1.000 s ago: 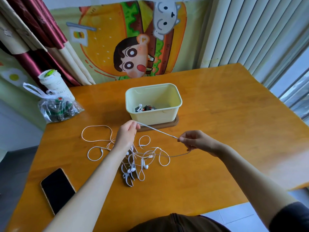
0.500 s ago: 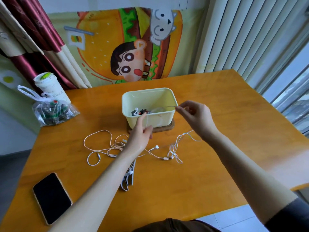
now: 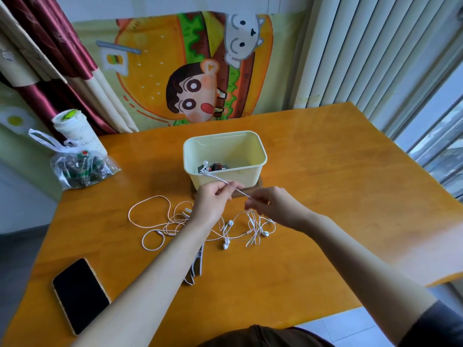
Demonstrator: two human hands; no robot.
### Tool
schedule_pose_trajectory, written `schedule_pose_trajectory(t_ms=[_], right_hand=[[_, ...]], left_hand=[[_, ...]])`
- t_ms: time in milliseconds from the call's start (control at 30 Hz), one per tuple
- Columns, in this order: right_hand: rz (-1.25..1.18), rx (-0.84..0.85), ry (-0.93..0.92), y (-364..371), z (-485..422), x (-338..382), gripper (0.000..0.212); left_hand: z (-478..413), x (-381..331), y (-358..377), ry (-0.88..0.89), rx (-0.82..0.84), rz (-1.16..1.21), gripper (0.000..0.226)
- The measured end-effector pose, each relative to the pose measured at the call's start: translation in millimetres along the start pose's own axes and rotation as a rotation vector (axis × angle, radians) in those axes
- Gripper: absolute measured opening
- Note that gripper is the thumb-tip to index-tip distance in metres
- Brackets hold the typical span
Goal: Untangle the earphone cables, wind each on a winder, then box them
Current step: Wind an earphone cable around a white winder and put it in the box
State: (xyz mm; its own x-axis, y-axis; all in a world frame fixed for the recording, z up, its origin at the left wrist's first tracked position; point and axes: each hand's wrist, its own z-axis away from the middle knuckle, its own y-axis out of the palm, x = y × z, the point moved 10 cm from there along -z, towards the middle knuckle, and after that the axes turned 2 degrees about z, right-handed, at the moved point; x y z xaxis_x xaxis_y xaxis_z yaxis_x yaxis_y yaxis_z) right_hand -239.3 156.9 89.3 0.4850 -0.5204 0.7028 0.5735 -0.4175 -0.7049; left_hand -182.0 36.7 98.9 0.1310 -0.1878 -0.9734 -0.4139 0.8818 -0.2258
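Note:
White earphone cables (image 3: pixel 160 222) lie tangled on the orange table (image 3: pixel 325 196), with earbuds (image 3: pixel 226 245) among the loops. My left hand (image 3: pixel 213 199) and my right hand (image 3: pixel 270 204) each pinch one taut white strand (image 3: pixel 220 180) that runs up over the near wall of the pale yellow box (image 3: pixel 250 174). Inside the box lie a wound earphone and dark red-and-black pieces (image 3: pixel 215 167). Grey winders (image 3: pixel 196 266) lie under my left forearm, partly hidden.
A black phone (image 3: pixel 80 294) lies at the near left. A plastic bag (image 3: pixel 82 169) and a white cup (image 3: pixel 74 131) stand at the far left corner. The box sits on a brown wooden base (image 3: pixel 255 187). Curtains and blinds hang behind the table.
My right hand has come down from the box rim toward me, close to my left hand. My left hand now pinches the strand, which is drawn taut from the box.

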Motion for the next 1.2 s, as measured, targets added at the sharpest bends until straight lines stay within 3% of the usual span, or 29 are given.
schedule_pose_trajectory(t_ms=[167,300,367,467,567,633,700,800,933,1133,1200], right_hand=[[0.064,0.049,0.266,7,6,-85,0.023],[0.037,-0.009,0.399,6,7,-125,0.027],[0.072,-0.241,0.342,-25,2,-112,0.021],[0.148,-0.707,0.039,-95,8,-45,0.019],[0.099,-0.851,-0.164,-124,19,8,0.016],[0.062,-0.836,-0.133,-126,19,12,0.017],[0.092,-0.750,0.010,-118,11,-7,0.019],[0.198,-0.529,0.173,-88,1,-31,0.020],[0.180,-0.280,0.089,-34,-6,-12,0.018],[0.083,-0.154,0.000,-13,-1,-3,0.013],[0.067,-0.106,-0.013,-9,2,-4,0.014]], left_hand=[[-9,28,-55,-0.099,-0.249,-0.060,0.020],[-4,46,-69,-0.134,-0.305,-0.138,0.021],[-2,52,-68,-0.152,-0.314,-0.147,0.022],[-3,55,-62,-0.165,-0.298,-0.143,0.024],[-6,49,-54,-0.153,-0.277,-0.124,0.025],[-8,48,-54,-0.160,-0.279,-0.132,0.024],[-9,50,-56,-0.182,-0.270,-0.157,0.025],[-5,54,-36,-0.270,-0.103,-0.112,0.022],[8,32,29,-0.273,0.196,0.038,0.021],[2,25,41,-0.149,0.245,-0.037,0.017],[1,29,42,-0.146,0.268,-0.087,0.007]])
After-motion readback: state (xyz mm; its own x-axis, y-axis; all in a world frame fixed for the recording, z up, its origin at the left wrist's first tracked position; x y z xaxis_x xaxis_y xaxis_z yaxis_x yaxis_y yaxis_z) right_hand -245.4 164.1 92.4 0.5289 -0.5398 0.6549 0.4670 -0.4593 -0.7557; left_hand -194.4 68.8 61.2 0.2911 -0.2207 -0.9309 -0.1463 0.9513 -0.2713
